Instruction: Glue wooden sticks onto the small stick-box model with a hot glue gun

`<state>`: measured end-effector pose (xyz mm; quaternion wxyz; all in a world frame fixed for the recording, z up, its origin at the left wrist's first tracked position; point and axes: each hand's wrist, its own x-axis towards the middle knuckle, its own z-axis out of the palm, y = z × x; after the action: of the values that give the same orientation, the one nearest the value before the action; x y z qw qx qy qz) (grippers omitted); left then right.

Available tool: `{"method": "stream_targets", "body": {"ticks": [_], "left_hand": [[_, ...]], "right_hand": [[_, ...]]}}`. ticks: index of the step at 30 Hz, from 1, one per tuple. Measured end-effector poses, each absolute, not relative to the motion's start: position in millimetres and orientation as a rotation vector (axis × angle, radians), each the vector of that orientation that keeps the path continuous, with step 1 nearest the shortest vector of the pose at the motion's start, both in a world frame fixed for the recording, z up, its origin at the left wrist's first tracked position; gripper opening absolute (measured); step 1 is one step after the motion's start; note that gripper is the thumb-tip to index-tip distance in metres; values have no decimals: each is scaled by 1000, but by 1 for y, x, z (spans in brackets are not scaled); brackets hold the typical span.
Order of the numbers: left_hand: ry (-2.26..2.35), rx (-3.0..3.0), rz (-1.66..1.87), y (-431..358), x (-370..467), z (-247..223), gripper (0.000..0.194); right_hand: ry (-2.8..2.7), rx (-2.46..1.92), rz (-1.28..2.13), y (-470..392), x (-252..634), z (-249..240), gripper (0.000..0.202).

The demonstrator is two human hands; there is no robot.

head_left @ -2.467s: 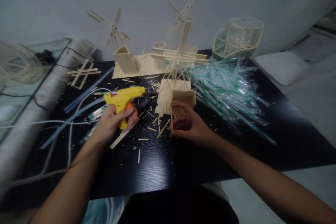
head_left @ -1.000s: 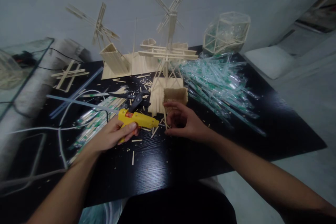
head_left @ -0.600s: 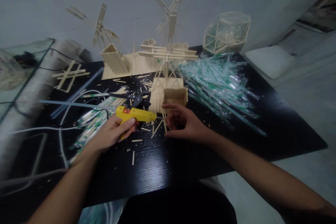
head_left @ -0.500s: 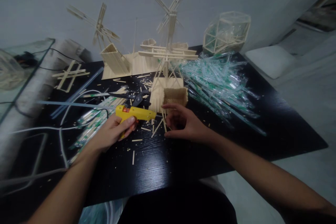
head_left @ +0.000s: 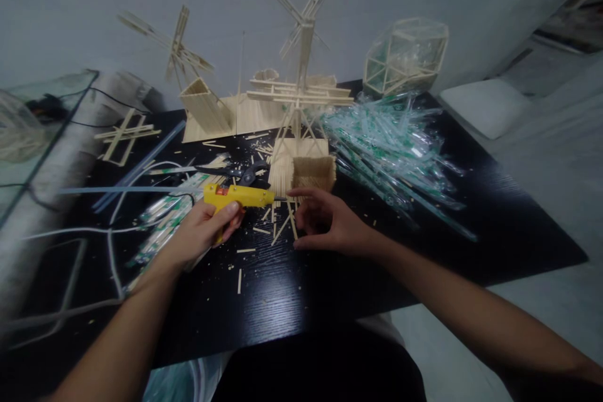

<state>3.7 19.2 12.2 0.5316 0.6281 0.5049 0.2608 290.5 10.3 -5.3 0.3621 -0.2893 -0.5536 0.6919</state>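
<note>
Taking the open-topped, pale wooden stick box (head_left: 314,171) as landmark, the yellow plastic glue gun (head_left: 247,195) with an orange trigger lies left of it, in the left hand (head_left: 202,230). That hand's fingers are wrapped around the handle, thumb along its side. The gun's long axis runs crosswise, left to right; its thin metal nozzle (head_left: 279,199) points right, toward the box's near left corner. A long, translucent glue stick (head_left: 127,190) trails from the rear, well left of the box.

The right hand (head_left: 332,224) sits just in front of the box, its fingers curled, with index fingertip and thumb tip set apart. The 1 slim, pale wooden stick (head_left: 293,221) lies across that gap, at the left of the 2 tips, its long axis running away from the wearer toward the box. Whether the tips press on it, I cannot tell. The right hand is the nearer to this stick; the nozzle is just beside its far end, touching or apart being too small to tell.
</note>
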Motion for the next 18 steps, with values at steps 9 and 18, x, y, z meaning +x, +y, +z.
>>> {"method": "stream_targets", "body": {"ticks": [9, 18], "left_hand": [[1505, 1364, 818, 26, 5, 23, 37], [1989, 1438, 730, 40, -6, 19, 48]], "right_hand": [[-1294, -625, 1825, 13, 292, -3, 82], [-1317, -635, 1865, 14, 291, -8, 79]]}}
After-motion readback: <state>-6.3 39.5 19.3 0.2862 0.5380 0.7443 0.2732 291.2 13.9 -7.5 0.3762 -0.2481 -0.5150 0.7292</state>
